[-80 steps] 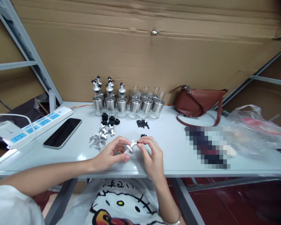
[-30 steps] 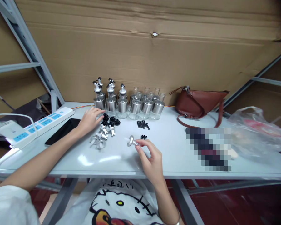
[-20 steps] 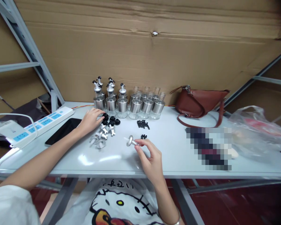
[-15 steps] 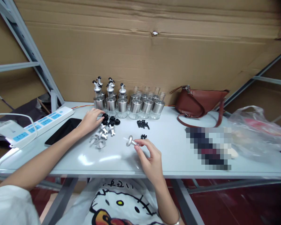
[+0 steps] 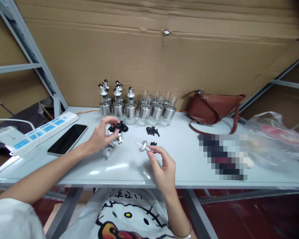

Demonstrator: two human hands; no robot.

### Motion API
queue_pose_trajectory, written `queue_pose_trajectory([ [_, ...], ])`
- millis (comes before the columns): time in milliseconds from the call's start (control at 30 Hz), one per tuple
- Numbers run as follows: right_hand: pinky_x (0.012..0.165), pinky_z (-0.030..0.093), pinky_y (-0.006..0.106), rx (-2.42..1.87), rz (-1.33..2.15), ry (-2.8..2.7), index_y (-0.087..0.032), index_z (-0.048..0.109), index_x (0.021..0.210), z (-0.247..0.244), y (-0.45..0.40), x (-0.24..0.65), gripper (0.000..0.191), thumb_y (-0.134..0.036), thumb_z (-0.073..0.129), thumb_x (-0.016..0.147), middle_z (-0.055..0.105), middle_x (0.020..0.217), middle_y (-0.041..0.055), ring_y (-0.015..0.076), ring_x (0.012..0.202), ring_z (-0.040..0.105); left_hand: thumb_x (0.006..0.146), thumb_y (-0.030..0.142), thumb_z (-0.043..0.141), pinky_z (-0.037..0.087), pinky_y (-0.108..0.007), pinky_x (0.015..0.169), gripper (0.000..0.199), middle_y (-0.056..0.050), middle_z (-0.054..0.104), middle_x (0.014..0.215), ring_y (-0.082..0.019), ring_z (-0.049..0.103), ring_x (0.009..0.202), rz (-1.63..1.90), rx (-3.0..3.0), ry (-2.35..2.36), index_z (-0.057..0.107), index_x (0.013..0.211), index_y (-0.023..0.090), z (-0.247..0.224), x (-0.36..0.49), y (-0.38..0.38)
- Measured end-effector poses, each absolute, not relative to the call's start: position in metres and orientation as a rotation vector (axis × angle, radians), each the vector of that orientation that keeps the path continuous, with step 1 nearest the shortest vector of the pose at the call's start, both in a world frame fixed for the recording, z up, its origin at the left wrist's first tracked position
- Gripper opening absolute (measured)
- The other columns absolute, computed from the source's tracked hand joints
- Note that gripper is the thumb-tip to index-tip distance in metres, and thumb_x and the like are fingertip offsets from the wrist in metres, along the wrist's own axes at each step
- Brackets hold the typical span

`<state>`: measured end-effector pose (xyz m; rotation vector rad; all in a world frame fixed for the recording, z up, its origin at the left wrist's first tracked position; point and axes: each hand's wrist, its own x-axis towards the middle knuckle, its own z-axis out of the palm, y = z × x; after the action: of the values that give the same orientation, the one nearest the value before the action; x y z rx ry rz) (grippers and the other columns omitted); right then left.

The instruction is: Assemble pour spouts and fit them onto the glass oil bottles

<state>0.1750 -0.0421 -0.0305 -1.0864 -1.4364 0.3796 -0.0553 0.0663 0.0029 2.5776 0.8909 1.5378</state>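
1. Fingers of the left hand (image 5: 101,137) are narrow around a black stopper (image 5: 120,126), thumb and fingertips at its sides, probably because its ridged body gives a firm hold.
2. Fingers of the right hand (image 5: 165,171) pinch the narrow end of a pale spout (image 5: 144,146), leaving its round disc and clear tube uncovered and pointing left. That grip likely keeps the fingers off the wide end.
3. Loose spouts (image 5: 108,151) and the other stoppers (image 5: 125,128) lie on the left of the tabletop (image 5: 129,172), within easy reach of the left hand.
4. Black levers (image 5: 153,131) and small black caps (image 5: 153,143) sit in separate groups near the right hand, presumably so that small pieces do not mix.
5. Bottles stand upright at the far side: topped bottles (image 5: 118,109) left, open bottles (image 5: 156,112) right, an arrangement that makes the two kinds easy to tell apart.
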Motion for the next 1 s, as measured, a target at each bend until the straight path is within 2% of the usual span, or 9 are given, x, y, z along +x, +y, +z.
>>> queue_pose_trajectory([
  [133, 0.073, 0.052, 0.027, -1.081, 0.378, -1.434, -0.021, 0.066, 0.096, -0.031, -0.043, 0.176, 0.011, -0.021, 0.057, 0.09, 0.069, 0.086, 0.0019, 0.0153, 0.08, 0.064, 0.081, 0.004, 0.058, 0.055, -0.029, 0.076, 0.05, -0.005, 0.063, 0.097, -0.016, 0.064, 0.088, 1.61, 2.647, 0.37, 0.04, 0.123, 0.024, 0.002, -0.037, 0.04],
  [367, 0.073, 0.051, 0.03, -0.961, 0.413, -1.525, -0.021, 0.065, 0.096, -0.026, -0.044, 0.175, 0.012, -0.016, 0.055, 0.091, 0.068, 0.085, 0.0035, 0.0167, 0.079, 0.064, 0.08, 0.0, 0.057, 0.057, -0.034, 0.075, 0.051, -0.005, 0.069, 0.094, -0.017, 0.069, 0.085, 1.552, 2.763, 0.117, 0.044, 0.122, 0.027, -0.003, -0.031, 0.029],
  [500, 0.074, 0.051, 0.03, -0.929, 0.379, -1.544, -0.021, 0.065, 0.097, -0.025, -0.044, 0.175, 0.014, -0.014, 0.055, 0.09, 0.068, 0.087, 0.0036, 0.017, 0.082, 0.063, 0.082, 0.002, 0.059, 0.058, -0.033, 0.077, 0.046, -0.005, 0.07, 0.097, -0.017, 0.07, 0.087, 1.562, 2.712, 0.122, 0.047, 0.119, 0.028, -0.006, -0.032, 0.028],
  [767, 0.076, 0.051, 0.031, -0.924, 0.349, -1.569, -0.023, 0.066, 0.099, -0.026, -0.042, 0.176, 0.017, -0.013, 0.055, 0.09, 0.068, 0.09, 0.0037, 0.0172, 0.084, 0.063, 0.088, 0.009, 0.058, 0.061, -0.029, 0.08, 0.034, -0.007, 0.066, 0.1, -0.016, 0.068, 0.095, 1.524, 2.708, 0.245, 0.049, 0.118, 0.022, 0.001, -0.032, 0.022],
  [900, 0.076, 0.052, 0.033, -0.944, 0.301, -1.574, -0.024, 0.067, 0.099, -0.026, -0.04, 0.177, 0.017, -0.015, 0.054, 0.091, 0.066, 0.091, 0.0046, 0.0184, 0.085, 0.064, 0.085, 0.008, 0.063, 0.06, -0.029, 0.084, 0.022, -0.008, 0.068, 0.098, -0.017, 0.068, 0.095, 1.447, 2.548, 0.362, 0.06, 0.104, 0.018, 0.003, -0.03, 0.015],
  [1000, 0.074, 0.052, 0.034, -0.936, 0.242, -1.588, -0.025, 0.066, 0.1, -0.026, -0.04, 0.178, 0.02, -0.014, 0.051, 0.092, 0.063, 0.091, 0.0049, 0.0185, 0.085, 0.063, 0.084, 0.014, 0.068, 0.06, -0.029, 0.078, 0.011, -0.009, 0.07, 0.096, -0.017, 0.07, 0.089, 1.227, 2.124, 0.521, 0.064, 0.095, 0.017, 0.005, -0.026, 0.009],
])
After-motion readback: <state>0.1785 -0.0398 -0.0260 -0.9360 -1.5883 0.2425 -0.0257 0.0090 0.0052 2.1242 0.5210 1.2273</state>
